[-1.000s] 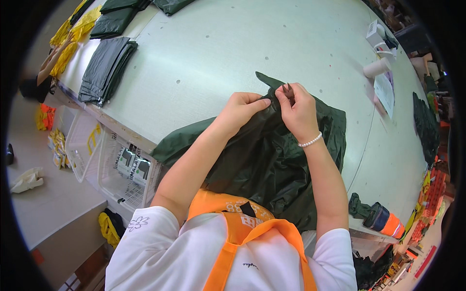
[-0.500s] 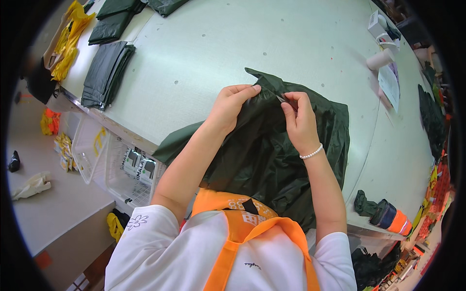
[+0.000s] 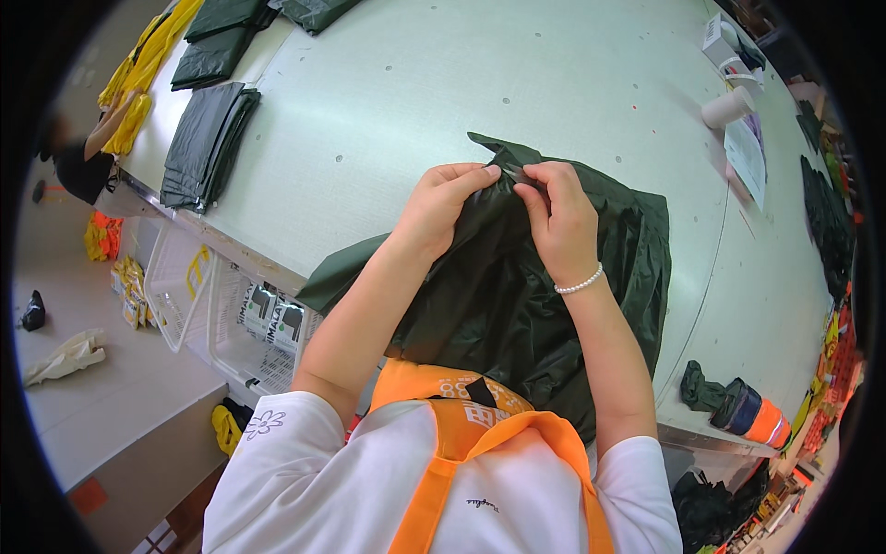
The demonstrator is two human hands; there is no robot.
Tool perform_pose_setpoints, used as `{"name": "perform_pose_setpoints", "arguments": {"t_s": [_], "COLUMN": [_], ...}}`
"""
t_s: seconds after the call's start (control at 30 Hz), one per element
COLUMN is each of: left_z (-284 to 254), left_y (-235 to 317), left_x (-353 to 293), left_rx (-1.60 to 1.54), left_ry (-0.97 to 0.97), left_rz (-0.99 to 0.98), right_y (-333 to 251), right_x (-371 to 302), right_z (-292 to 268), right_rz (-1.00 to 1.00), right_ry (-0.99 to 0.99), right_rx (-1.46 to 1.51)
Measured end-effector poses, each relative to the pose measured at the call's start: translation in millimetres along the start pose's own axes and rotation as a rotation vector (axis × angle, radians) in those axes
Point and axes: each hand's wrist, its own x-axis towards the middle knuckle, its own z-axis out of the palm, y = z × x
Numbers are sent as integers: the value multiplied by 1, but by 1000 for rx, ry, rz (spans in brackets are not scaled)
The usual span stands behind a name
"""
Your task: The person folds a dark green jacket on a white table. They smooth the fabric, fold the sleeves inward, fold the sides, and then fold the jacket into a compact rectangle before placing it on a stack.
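1. Head view: a dark green garment (image 3: 503, 286) is laid loosely creased across the near middle of the pale table (image 3: 415, 111), its near part drawn up to an orange apron (image 3: 443, 406).
2. The left hand (image 3: 445, 205) is nearly closed; a fold at the garment's far edge is pinched between thumb and forefinger.
3. The right hand (image 3: 563, 222) is curled closed around a small pointed tool (image 3: 515, 173), mostly concealed by the fingers. The tip is directed left, just beside the left thumb; whether fabric is touched by it cannot be determined.
4. At far left, a stack of folded dark sheets (image 3: 208, 148) is noted.
5. At far right, a white roll (image 3: 727, 108) is seen near a paper sheet (image 3: 746, 166).
6. At near right, a rolled orange-and-navy bundle (image 3: 766, 423) is observed.
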Motion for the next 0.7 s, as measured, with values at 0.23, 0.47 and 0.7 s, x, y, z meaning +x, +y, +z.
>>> {"name": "perform_pose_setpoints", "arguments": {"t_s": [0.23, 0.47, 0.7], "left_z": [-2, -5, -9], "left_y": [2, 2, 3], "left_x": [-2, -3, -7], "left_rx": [-58, -41, 19], "left_ry": [28, -19, -53], "left_rz": [-42, -59, -17], "right_y": [3, -9, -11], "right_x": [-8, -4, 3], "right_z": [0, 6, -8], "right_rz": [384, 462, 533], "right_ry": [126, 46, -79], "right_rx": [406, 463, 447]}}
